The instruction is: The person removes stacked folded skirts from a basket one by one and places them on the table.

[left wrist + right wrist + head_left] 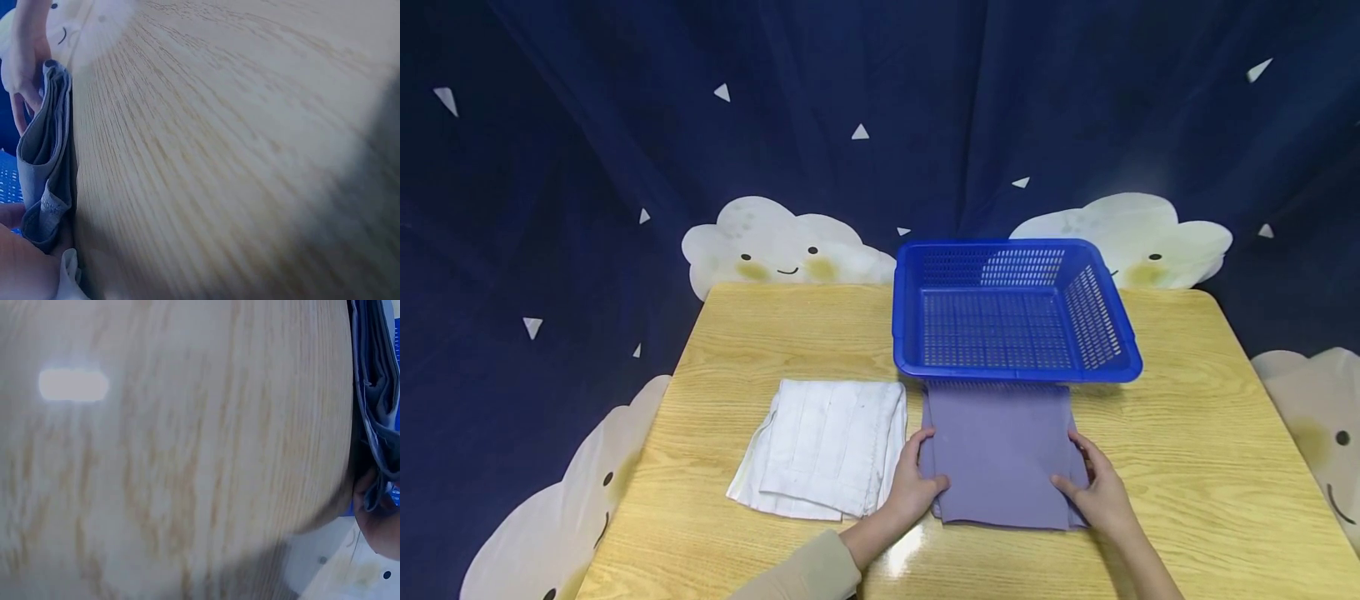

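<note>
A folded purple cloth (1003,458) lies flat on the table, its far edge against the near side of the blue basket. My left hand (913,485) grips its left edge, thumb on top near the front corner. On the opposite edge, my right hand (1099,492) holds the cloth between thumb and fingers. Several stacked layers of the cloth (47,140) show edge-on in the left wrist view, with the right hand (28,72) at the far end. In the right wrist view the fingers (375,515) pinch a layered corner; part of that hand is cut off.
The blue plastic basket (1015,374) stands behind the purple cloth, with nothing visible inside. A folded white cloth (823,446) lies to the left, close beside my left hand. The wooden table (1195,450) ends at a dark blue cloud-patterned curtain (940,100).
</note>
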`<action>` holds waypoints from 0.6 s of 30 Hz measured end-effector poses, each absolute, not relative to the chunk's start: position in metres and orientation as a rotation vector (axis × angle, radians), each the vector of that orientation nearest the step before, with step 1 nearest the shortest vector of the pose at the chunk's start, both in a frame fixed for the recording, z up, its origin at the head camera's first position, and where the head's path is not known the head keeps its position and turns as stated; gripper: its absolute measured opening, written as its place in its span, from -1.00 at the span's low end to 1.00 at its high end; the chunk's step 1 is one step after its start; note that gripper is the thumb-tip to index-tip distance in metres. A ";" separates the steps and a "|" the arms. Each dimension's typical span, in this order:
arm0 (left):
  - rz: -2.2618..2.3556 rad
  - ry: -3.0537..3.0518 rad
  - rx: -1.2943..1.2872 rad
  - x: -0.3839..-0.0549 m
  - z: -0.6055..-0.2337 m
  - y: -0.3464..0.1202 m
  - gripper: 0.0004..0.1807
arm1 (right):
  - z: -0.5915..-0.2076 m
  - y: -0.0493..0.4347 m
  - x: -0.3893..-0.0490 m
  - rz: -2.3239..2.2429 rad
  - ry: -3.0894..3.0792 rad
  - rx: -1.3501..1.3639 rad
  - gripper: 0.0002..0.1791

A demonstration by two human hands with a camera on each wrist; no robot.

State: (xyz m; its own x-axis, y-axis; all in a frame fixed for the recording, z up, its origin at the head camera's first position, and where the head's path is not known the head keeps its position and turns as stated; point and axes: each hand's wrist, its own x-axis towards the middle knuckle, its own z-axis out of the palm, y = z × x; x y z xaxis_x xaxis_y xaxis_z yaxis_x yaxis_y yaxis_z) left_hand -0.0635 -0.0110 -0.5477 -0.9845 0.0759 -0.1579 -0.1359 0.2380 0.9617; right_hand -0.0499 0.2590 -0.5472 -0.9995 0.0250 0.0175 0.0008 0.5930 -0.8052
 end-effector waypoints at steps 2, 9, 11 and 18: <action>1.815 2.363 -0.052 -0.064 -0.550 -0.011 -0.21 | -0.546 0.259 -0.050 1.375 -2.801 -0.023 -0.23; 1.739 2.447 -0.014 -0.064 -0.547 -0.010 -0.22 | -0.547 0.258 -0.049 1.256 -2.865 -0.019 -0.20; 1.718 2.464 0.000 -0.064 -0.546 -0.009 -0.22 | -0.548 0.259 -0.049 1.202 -2.871 0.004 -0.21; 1.672 2.504 0.046 -0.064 -0.546 -0.010 -0.21 | -0.544 0.257 -0.047 1.093 -2.886 0.046 -0.22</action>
